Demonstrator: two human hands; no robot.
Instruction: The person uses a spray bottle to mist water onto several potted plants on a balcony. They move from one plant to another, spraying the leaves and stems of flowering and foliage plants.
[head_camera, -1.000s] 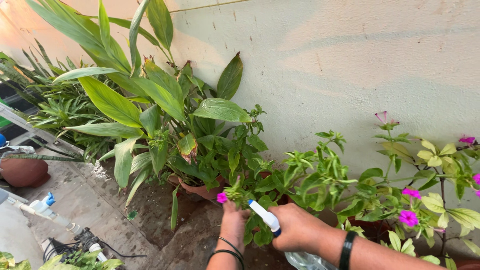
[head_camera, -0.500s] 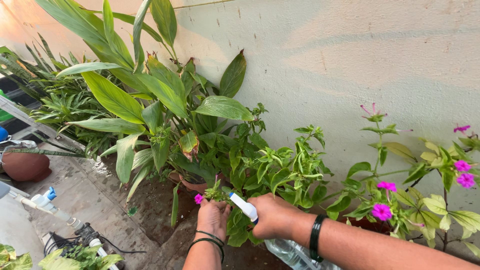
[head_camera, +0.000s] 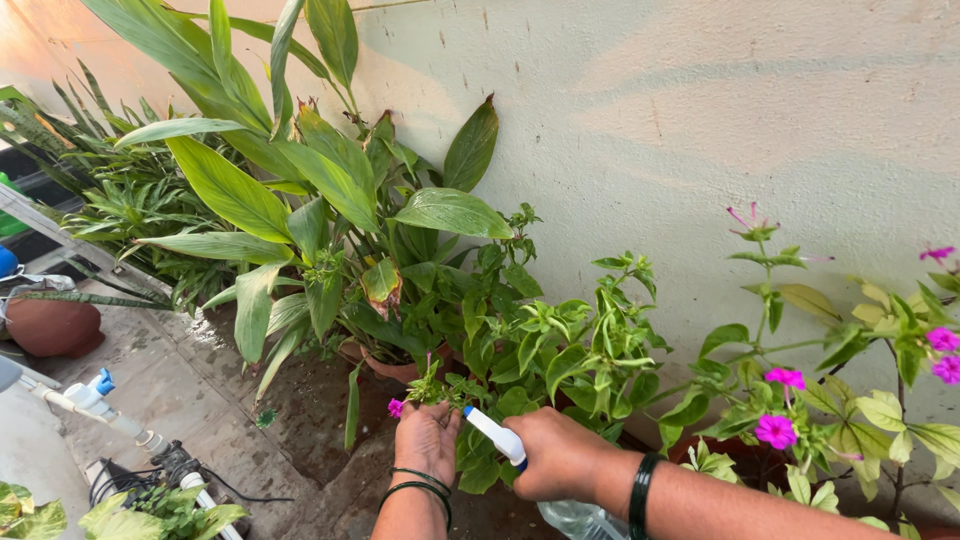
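A clay pot (head_camera: 50, 325) sits at nine o'clock, and white pipe fittings (head_camera: 95, 400) lie at seven o'clock. Left hand (head_camera: 425, 435) is closed around a thin sprig with a magenta flower (head_camera: 396, 408) (soft, easily snapped; support low on the stem). Right hand (head_camera: 555, 455) grips the spray bottle (head_camera: 500, 438) at six o'clock by its neck; clear plastic, judged light, possibly slippery when wet. Flowering plants (head_camera: 800, 400) fill four o'clock.
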